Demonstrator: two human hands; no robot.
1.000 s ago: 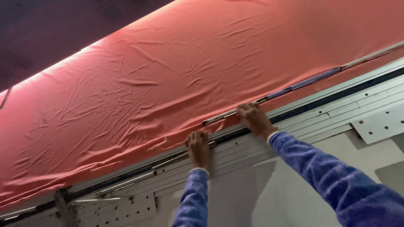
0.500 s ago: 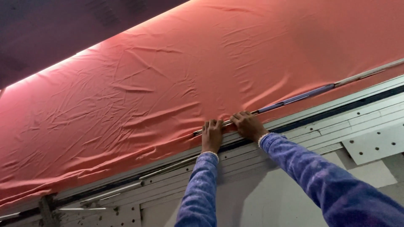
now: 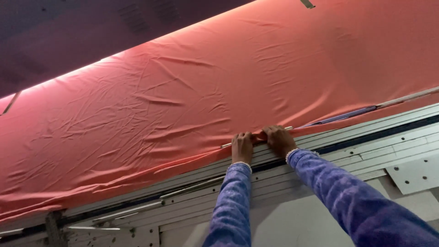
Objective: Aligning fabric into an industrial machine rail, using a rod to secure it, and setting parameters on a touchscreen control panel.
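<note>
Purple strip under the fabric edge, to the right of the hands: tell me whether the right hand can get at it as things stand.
Probably yes: the right hand grips the pink fabric edge beside the purple strip, with nothing between them.

Perforated grey plate [image 3: 414,176] lower right; dark ceiling [image 3: 68,41] (upper left).

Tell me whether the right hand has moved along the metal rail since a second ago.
Yes. The right hand has slid left along the metal rail, closing up beside the left hand at the pink fabric edge.
</note>
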